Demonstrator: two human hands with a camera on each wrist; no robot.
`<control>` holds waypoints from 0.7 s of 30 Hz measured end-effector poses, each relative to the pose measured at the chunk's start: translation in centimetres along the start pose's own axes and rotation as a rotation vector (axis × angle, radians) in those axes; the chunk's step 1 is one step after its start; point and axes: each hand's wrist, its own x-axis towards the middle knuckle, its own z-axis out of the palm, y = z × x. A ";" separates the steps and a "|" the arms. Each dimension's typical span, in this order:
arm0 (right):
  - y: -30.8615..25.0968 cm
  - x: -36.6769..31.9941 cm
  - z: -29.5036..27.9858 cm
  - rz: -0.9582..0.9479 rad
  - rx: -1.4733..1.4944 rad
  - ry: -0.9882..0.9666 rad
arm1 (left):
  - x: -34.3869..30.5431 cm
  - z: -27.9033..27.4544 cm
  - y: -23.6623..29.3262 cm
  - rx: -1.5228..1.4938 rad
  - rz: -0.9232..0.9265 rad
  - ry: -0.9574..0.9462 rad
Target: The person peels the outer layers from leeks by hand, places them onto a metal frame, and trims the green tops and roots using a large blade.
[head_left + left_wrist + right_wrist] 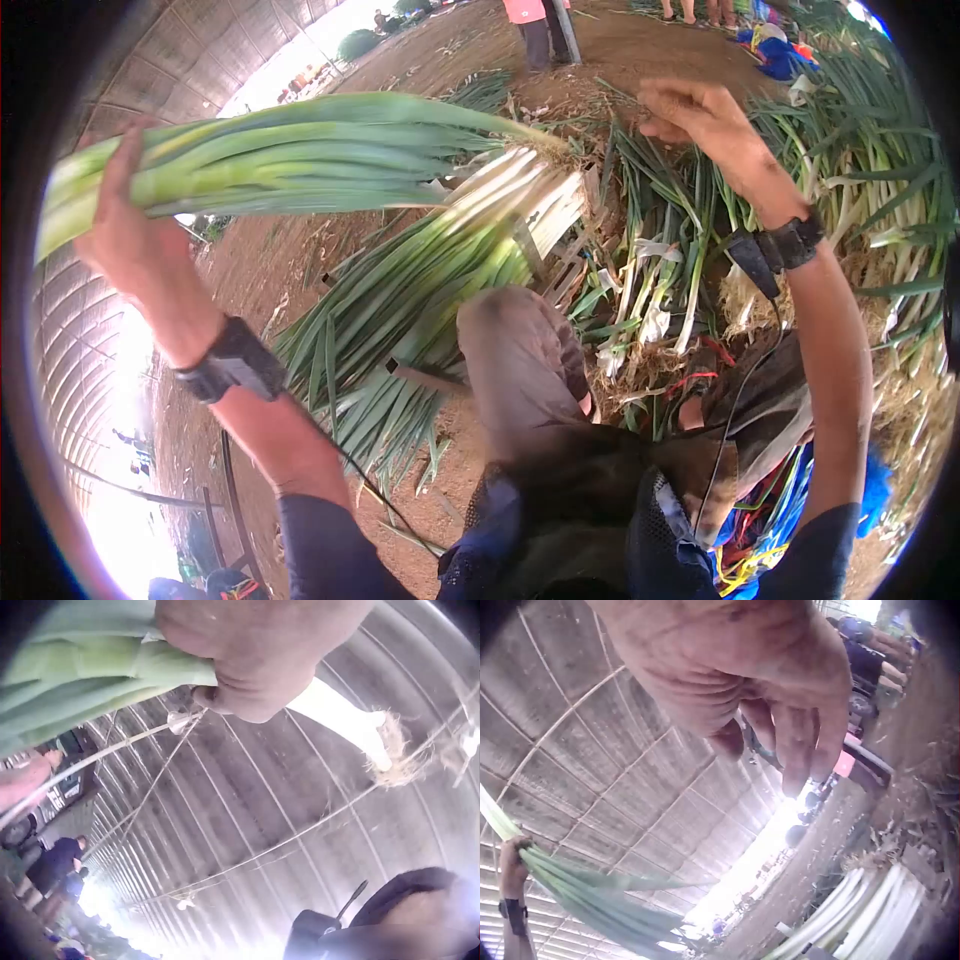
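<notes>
My left hand [150, 250] grips a leek [300, 160] up at the left, its long green leaves stretching across toward the middle of the head view. The left wrist view shows the leek's white shaft [337, 720] and hairy roots [395, 754] sticking out past the hand. Under the leaves lies a pile of leeks [400, 270], white ends toward the upper right, on a metal frame [425, 377]. Held up at the upper right, my right hand [700, 115] has nothing in it; its fingers are loosely bent, as the right wrist view shows.
More loose leeks [860, 190] cover the ground at the right. Coloured ties [765, 530] lie by my right leg. A standing person [540, 30] is at the back, near a blue bundle [785, 58]. An arched roof [255, 795] spans overhead.
</notes>
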 end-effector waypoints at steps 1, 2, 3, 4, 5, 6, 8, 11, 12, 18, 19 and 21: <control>1.9 0.7 -0.1 0.003 -0.002 -0.007 | 0.7 -0.3 -0.2 0.152 0.132 -0.053; 4.1 1.3 0.1 0.085 0.003 -0.003 | 1.3 -0.6 -0.3 0.296 0.272 -0.087; 5.9 1.9 0.6 0.167 0.009 0.002 | 1.5 -0.3 0.0 0.505 0.217 -0.096; 7.9 2.4 1.1 0.170 0.008 -0.006 | 1.5 0.0 -0.2 0.713 0.159 -0.106; 9.7 2.4 1.7 0.250 0.027 -0.006 | 1.2 0.3 -1.6 0.718 0.153 -0.107; 11.6 2.3 2.4 0.331 0.044 -0.006 | 0.6 0.6 -4.0 0.898 0.185 -0.266; 15.0 1.7 3.9 0.408 0.032 -0.069 | -2.7 1.3 -10.2 1.111 0.267 -0.533; 19.7 0.6 6.8 0.537 -0.017 -0.146 | -11.9 3.9 -16.0 1.278 -0.117 -0.952; 20.8 -0.2 8.0 0.534 -0.007 -0.114 | -14.8 4.5 -18.0 1.297 -0.207 -1.094; 28.8 0.8 11.8 0.439 -0.148 -0.301 | -25.8 7.6 -24.7 1.160 -0.443 -1.476; 28.9 1.5 12.5 0.445 -0.150 -0.313 | -26.3 8.3 -25.4 1.161 -0.458 -1.480; 28.9 3.1 13.9 0.331 -0.196 -0.175 | -27.3 9.8 -26.7 1.083 -0.463 -1.486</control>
